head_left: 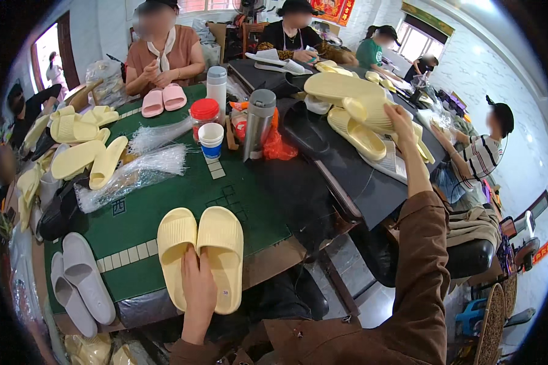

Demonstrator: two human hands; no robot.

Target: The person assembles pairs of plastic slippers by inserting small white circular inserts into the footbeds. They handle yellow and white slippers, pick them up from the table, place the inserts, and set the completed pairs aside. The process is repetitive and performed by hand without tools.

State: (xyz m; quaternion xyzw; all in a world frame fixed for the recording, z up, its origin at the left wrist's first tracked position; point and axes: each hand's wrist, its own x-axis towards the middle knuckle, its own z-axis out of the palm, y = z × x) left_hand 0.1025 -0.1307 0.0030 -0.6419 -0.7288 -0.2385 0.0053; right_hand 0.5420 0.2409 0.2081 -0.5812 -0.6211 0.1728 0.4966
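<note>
A pair of pale yellow slide slippers (220, 228) stands side by side at the near edge of the green table, toes away from me. My left hand (199, 283) grips the pair where the two meet, its fingers reaching into the foot openings. My right arm stretches out to the far right, over the black table. There my right hand (400, 120) is closed on a yellow slipper (366, 113). Another yellow slipper (329, 87), sole up, lies against it; whether I hold that one too, I cannot tell. Below them rests a yellow slipper (358, 139) in a pile.
Grey slippers (88, 274) lie at the near left, with piled yellow slippers (73, 159) beyond. A steel flask (260, 121), paper cup (210, 143), red-lidded jar (204, 111) and clear plastic bundles (134, 173) stand mid-table. Pink slippers (164, 99) lie before a seated person. Others sit around the tables.
</note>
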